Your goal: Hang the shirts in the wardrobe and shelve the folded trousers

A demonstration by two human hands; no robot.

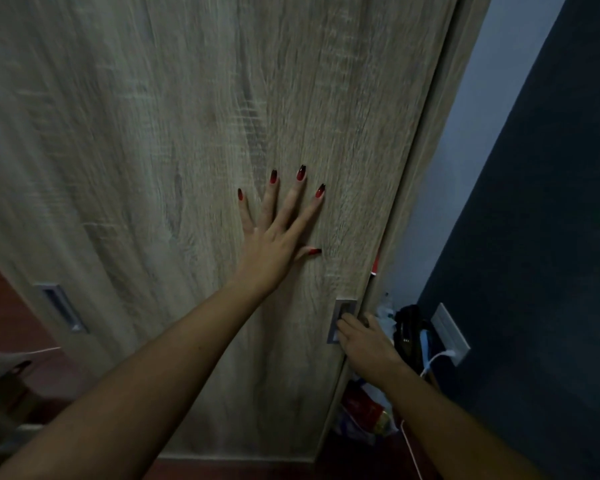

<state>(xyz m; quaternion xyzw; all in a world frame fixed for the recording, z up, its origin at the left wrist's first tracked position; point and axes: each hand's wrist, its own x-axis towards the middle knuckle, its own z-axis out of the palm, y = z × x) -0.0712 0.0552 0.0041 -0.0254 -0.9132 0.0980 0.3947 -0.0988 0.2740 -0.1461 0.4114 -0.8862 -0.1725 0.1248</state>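
Observation:
A tall wardrobe door (174, 140) of pale wood grain fills most of the view. My left hand (278, 233) lies flat against it with fingers spread and straight. My right hand (361, 337) is lower at the door's right edge, its fingers curled into the recessed metal handle (343, 311). A narrow dark gap runs beside the door's right edge; a bit of red shows in it. No shirts or trousers are visible; the wardrobe's inside is hidden.
A second recessed handle (61, 306) sits at the lower left. A dark blue wall (534, 237) stands on the right with a white socket (451, 334) and plugged cable. Bags and a black object (407, 327) lie on the floor beside the wardrobe.

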